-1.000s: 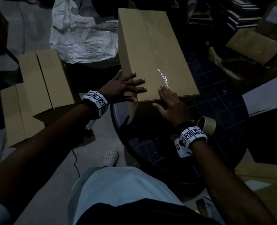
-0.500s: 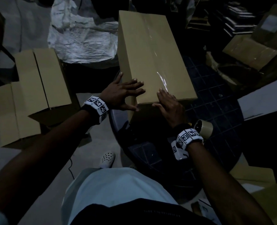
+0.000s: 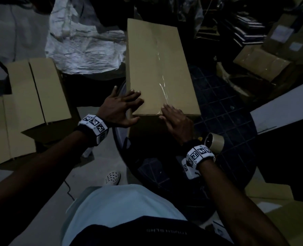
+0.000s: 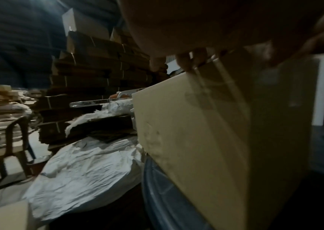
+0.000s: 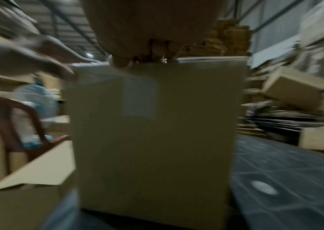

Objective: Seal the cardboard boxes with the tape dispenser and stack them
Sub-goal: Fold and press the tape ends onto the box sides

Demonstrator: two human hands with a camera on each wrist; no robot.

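Observation:
A tall closed cardboard box [image 3: 157,68] stands on the dark round table [image 3: 223,110], with clear tape running down the middle seam of its top. My left hand [image 3: 122,107] lies flat with spread fingers over the box's near left corner. My right hand [image 3: 177,119] rests with straight fingers on the near edge, over the tape end. The right wrist view shows the box's front face [image 5: 157,140] with a strip of tape folded down onto it. A tape roll [image 3: 214,142] lies on the table beside my right wrist.
An open cardboard box [image 3: 28,103] with raised flaps stands on the floor at left. Crumpled white sheeting [image 3: 83,47] lies behind it. More cardboard boxes [image 3: 264,61] and flat stacks fill the right and back. A chair [image 4: 9,147] stands at far left.
Both hands have slid slightly toward the near edge of the box; the left fingers have drawn closer together. The box has stayed in place.

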